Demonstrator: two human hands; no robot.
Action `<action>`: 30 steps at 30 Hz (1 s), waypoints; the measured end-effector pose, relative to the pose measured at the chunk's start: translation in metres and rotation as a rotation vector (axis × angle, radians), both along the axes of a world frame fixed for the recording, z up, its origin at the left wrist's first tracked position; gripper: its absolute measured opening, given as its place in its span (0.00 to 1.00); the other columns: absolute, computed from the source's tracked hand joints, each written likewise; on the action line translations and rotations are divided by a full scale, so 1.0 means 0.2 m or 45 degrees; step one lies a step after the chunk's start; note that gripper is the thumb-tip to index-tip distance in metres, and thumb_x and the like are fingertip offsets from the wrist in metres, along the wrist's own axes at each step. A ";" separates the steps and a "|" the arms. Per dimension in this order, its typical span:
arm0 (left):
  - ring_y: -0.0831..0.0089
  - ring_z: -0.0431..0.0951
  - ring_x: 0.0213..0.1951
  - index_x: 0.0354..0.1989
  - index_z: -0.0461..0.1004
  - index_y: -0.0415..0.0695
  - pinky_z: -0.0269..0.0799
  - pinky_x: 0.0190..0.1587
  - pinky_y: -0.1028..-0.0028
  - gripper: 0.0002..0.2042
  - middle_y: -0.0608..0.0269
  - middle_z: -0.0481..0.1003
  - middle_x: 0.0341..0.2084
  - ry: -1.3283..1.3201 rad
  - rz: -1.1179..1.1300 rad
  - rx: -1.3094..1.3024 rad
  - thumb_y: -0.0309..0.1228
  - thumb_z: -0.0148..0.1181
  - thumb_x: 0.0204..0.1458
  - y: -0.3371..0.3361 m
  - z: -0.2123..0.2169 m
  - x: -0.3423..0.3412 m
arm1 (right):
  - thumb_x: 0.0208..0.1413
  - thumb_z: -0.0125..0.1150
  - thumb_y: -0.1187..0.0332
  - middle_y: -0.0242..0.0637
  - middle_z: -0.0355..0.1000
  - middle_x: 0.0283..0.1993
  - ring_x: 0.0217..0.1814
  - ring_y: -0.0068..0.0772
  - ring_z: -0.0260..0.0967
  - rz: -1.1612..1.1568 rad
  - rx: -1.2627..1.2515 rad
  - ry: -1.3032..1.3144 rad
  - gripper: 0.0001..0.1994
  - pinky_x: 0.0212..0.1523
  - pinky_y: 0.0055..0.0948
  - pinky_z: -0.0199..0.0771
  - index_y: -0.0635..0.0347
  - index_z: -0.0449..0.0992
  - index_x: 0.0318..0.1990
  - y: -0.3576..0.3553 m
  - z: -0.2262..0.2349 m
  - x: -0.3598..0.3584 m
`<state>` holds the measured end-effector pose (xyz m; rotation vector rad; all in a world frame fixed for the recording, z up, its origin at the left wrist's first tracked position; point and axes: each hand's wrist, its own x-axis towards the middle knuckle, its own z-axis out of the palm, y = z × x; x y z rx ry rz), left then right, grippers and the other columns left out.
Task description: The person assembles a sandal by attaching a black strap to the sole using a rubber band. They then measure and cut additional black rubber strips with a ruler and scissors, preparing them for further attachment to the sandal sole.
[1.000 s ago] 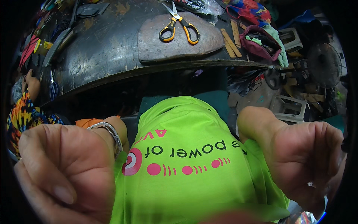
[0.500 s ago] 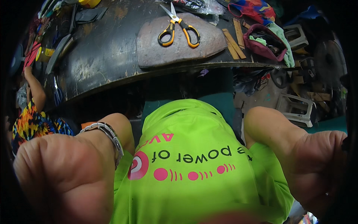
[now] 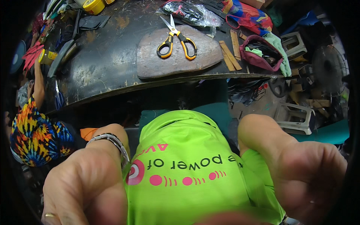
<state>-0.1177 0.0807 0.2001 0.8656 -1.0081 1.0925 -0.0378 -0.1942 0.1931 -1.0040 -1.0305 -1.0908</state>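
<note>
My left hand (image 3: 86, 183) is raised close to the camera at the lower left. Its palm side faces me, with a metal-band watch (image 3: 112, 141) at the wrist and a ring on one finger. My right hand (image 3: 313, 176) is held up at the lower right, palm side showing. Most fingers of both hands run out of the picture or into shadow, and no held thing shows. Far beyond them, orange-and-black scissors (image 3: 173, 39) lie with blades apart on a flat, worn slab (image 3: 150, 62). Neither hand touches them.
The dark worktable (image 3: 97, 60) carries wooden strips (image 3: 230, 56), a maroon pouch (image 3: 258, 60), plastic-wrapped goods (image 3: 191, 15) and a yellow tub (image 3: 93, 6). A co-worker in a colourful shirt (image 3: 35, 131) sits at the left. A plastic stool (image 3: 294, 118) and a fan (image 3: 328, 63) stand at the right.
The view has shifted, so the table and scissors sit lower in it. My left hand has come inward to the right, bringing its ring into sight. My right hand remains raised.
</note>
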 end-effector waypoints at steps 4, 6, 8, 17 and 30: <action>0.73 0.80 0.34 0.34 0.80 0.49 0.72 0.38 0.68 0.03 0.68 0.79 0.31 -0.020 0.494 0.199 0.29 0.69 0.53 0.00 -0.23 0.08 | 0.65 0.58 0.57 0.32 0.80 0.44 0.50 0.27 0.73 -0.096 -0.077 -0.056 0.11 0.57 0.38 0.69 0.51 0.82 0.42 0.14 -0.11 0.11; 0.65 0.83 0.39 0.37 0.81 0.43 0.77 0.40 0.70 0.07 0.58 0.81 0.36 0.397 1.226 0.799 0.21 0.69 0.49 0.12 -0.38 0.17 | 0.63 0.59 0.63 0.35 0.80 0.44 0.49 0.31 0.74 -0.192 -0.294 0.015 0.09 0.55 0.36 0.70 0.54 0.82 0.43 0.19 -0.20 0.20; 0.61 0.84 0.41 0.41 0.82 0.41 0.78 0.44 0.68 0.09 0.54 0.82 0.39 0.806 1.058 0.867 0.20 0.68 0.51 0.23 -0.60 0.36 | 0.58 0.63 0.74 0.39 0.79 0.43 0.45 0.36 0.75 -0.403 -0.482 0.177 0.07 0.49 0.33 0.73 0.60 0.82 0.43 0.34 -0.39 0.44; 0.61 0.81 0.48 0.45 0.82 0.41 0.74 0.53 0.68 0.09 0.56 0.82 0.44 1.361 1.129 0.862 0.28 0.64 0.58 0.46 -1.16 0.52 | 0.57 0.65 0.72 0.43 0.76 0.33 0.33 0.37 0.74 -0.305 -0.765 1.044 0.07 0.35 0.31 0.71 0.67 0.82 0.38 0.53 -1.08 0.82; 0.62 0.84 0.38 0.41 0.83 0.45 0.77 0.42 0.69 0.06 0.57 0.83 0.37 1.302 1.328 0.854 0.30 0.64 0.59 0.40 -1.17 0.51 | 0.57 0.66 0.71 0.39 0.77 0.32 0.34 0.31 0.74 -0.256 -0.808 0.993 0.07 0.36 0.28 0.70 0.65 0.83 0.40 0.52 -1.12 0.84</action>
